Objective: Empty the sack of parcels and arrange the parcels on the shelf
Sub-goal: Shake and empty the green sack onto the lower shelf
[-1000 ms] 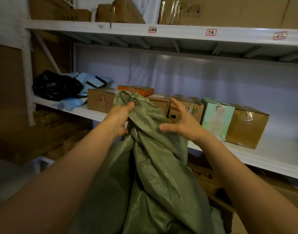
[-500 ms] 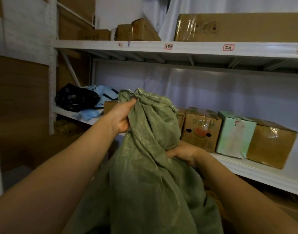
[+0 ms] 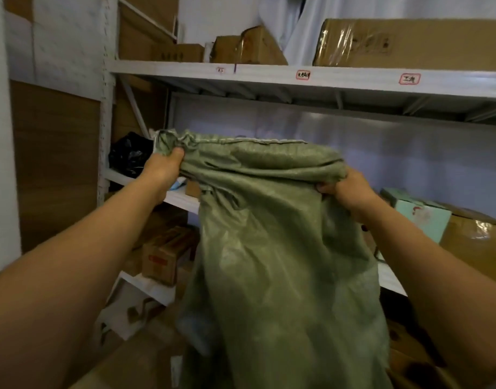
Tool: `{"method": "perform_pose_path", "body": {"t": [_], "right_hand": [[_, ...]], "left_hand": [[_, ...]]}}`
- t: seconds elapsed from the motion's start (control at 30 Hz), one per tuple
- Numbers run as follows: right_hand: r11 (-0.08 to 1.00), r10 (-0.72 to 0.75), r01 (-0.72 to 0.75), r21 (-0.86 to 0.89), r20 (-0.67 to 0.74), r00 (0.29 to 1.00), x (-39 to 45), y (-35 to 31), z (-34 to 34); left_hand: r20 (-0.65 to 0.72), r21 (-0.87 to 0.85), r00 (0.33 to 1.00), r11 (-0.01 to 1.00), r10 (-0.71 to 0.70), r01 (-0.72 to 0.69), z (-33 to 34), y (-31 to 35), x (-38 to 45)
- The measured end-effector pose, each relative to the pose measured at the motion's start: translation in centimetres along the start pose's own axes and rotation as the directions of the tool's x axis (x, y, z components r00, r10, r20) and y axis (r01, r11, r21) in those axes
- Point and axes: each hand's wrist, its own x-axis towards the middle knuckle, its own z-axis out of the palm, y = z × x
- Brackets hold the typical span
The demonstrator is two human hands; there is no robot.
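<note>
A green woven sack (image 3: 269, 248) hangs limp in front of me, held up at chest height before the white shelf (image 3: 182, 197). My left hand (image 3: 162, 169) grips its top left corner at the hemmed edge. My right hand (image 3: 345, 192) grips the top right corner, so the upper edge is stretched wide between both hands. On the middle shelf sit a black plastic bag (image 3: 129, 155), a mint-green box (image 3: 421, 217) and a taped brown box (image 3: 474, 242). The sack hides the other parcels on that shelf.
The upper shelf (image 3: 297, 77) carries several brown cartons and red-framed labels. A lower shelf (image 3: 145, 284) holds a brown box with a red label (image 3: 162, 256). Cartons stand on the floor at the bottom right. A wood-panelled wall closes off the left side.
My hands have moved apart and spread the bunched sack top into a wide, flat edge. My right hand went from mid-sack to the top right corner. The view shifted left.
</note>
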Motion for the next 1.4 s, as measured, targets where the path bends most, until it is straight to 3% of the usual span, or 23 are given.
{"method": "perform_pose_path", "body": {"t": [0.07, 0.17, 0.23, 0.3, 0.4, 0.5, 0.53, 0.57, 0.6, 0.67, 0.7, 0.73, 0.8, 0.87, 0.9, 0.93, 1.0, 1.03, 1.1, 1.2, 1.27, 1.33, 1.4], "right_hand": [[0.983, 0.078, -0.092, 0.159, 0.094, 0.993, -0.7, 0.4, -1.0], [0.967, 0.166, -0.215, 0.139, 0.297, 0.940, -1.6, 1.3, -1.3], [0.951, 0.207, -0.272, 0.146, 0.353, 0.912, -2.2, 2.4, -1.1], [0.918, 0.241, -0.341, 0.202, 0.399, 0.885, -2.8, 3.0, -0.9], [0.883, 0.175, -0.400, 0.247, 0.616, 0.768, -3.8, 2.8, 0.3], [0.909, 0.036, -0.361, 0.209, 0.824, 0.566, -5.0, 1.4, 2.2], [0.924, 0.003, -0.322, 0.205, 0.840, 0.543, -5.1, 0.9, 2.8], [0.932, -0.011, -0.287, 0.221, 0.810, 0.586, -5.3, 0.2, 3.2], [0.940, -0.016, -0.238, 0.247, 0.726, 0.688, -5.1, -0.3, 3.5], [0.971, -0.037, -0.068, 0.229, 0.428, 0.903, -3.9, -0.5, 3.5], [0.980, -0.056, -0.008, 0.201, 0.308, 0.950, -3.2, -0.3, 3.4], [0.985, -0.062, 0.015, 0.174, 0.268, 0.961, -2.8, 0.0, 3.2], [0.978, -0.052, -0.022, 0.206, 0.347, 0.937, -2.8, 0.4, 3.2], [0.951, 0.014, -0.150, 0.269, 0.449, 0.894, -3.6, 0.1, 3.8], [0.938, 0.053, -0.190, 0.289, 0.423, 0.904, -3.8, 0.0, 4.3], [0.939, 0.080, -0.183, 0.290, 0.332, 0.940, -3.2, 0.3, 4.8], [0.972, 0.133, -0.132, 0.195, 0.008, 0.991, -1.6, 0.7, 5.5], [0.977, 0.158, -0.134, 0.165, -0.145, 0.977, -1.1, 0.5, 5.6], [0.921, 0.263, -0.140, 0.363, -0.316, 0.912, 0.2, -0.3, 5.5], [0.602, 0.362, -0.070, 0.795, -0.194, 0.912, 2.0, -2.9, 7.2], [0.398, 0.298, -0.161, 0.903, 0.039, 0.954, 2.0, -5.3, 9.3], [0.314, 0.202, -0.285, 0.906, 0.230, 0.952, 1.2, -7.4, 10.1], [0.279, 0.111, -0.312, 0.908, 0.292, 0.950, 1.1, -8.5, 8.9]], "left_hand": [[-0.057, 0.183, 0.998, 0.983, 0.028, -0.018, -0.5, -0.5, 0.6], [-0.076, 0.295, 0.995, 0.952, -0.066, 0.086, -0.5, -1.3, 0.7], [0.055, 0.087, 0.951, 0.950, -0.304, 0.299, -0.4, -2.4, -0.2], [0.246, -0.160, 0.861, 0.857, -0.446, 0.490, -0.3, -3.2, -1.1], [0.354, -0.354, 0.830, 0.760, -0.430, 0.545, 1.0, -4.1, -1.3], [0.537, -0.229, 0.766, 0.813, -0.353, 0.535, 3.4, -3.9, -3.4], [0.606, -0.223, 0.730, 0.812, -0.318, 0.539, 4.3, -3.7, -4.2], [0.651, -0.251, 0.706, 0.799, -0.278, 0.546, 5.2, -3.5, -4.9], [0.660, -0.292, 0.710, 0.788, -0.244, 0.542, 5.7, -3.1, -5.7], [0.670, -0.322, 0.717, 0.797, -0.189, 0.511, 6.2, -2.3, -6.6], [0.696, -0.318, 0.701, 0.809, -0.155, 0.494, 6.4, -2.1, -6.7], [0.723, -0.312, 0.680, 0.819, -0.124, 0.482, 6.4, -1.7, -6.7], [0.744, -0.297, 0.662, 0.839, -0.095, 0.455, 6.5, -0.9, -6.6], [0.716, -0.278, 0.691, 0.870, -0.096, 0.408, 6.7, -0.4, -6.3], [0.686, -0.283, 0.721, 0.874, -0.103, 0.395, 6.8, -0.3, -6.1], [0.650, -0.278, 0.751, 0.884, -0.115, 0.376, 6.8, -0.3, -6.1], [0.509, -0.207, 0.848, 0.936, -0.146, 0.286, 6.6, -0.8, -5.9], [0.423, -0.113, 0.896, 0.973, -0.137, 0.202, 6.3, -1.2, -6.1], [0.394, 0.133, 0.917, 0.991, -0.061, 0.009, 6.0, -2.7, -7.5], [0.555, 0.437, 0.830, 0.869, -0.056, -0.234, 7.5, -5.7, -11.5], [0.454, 0.574, 0.891, 0.774, -0.027, -0.269, 8.8, -8.1, -11.9], [0.273, 0.615, 0.962, 0.771, -0.011, -0.166, 8.8, -9.4, -10.5], [0.104, 0.614, 0.995, 0.786, 0.010, -0.072, 7.9, -9.9, -8.3]]}}
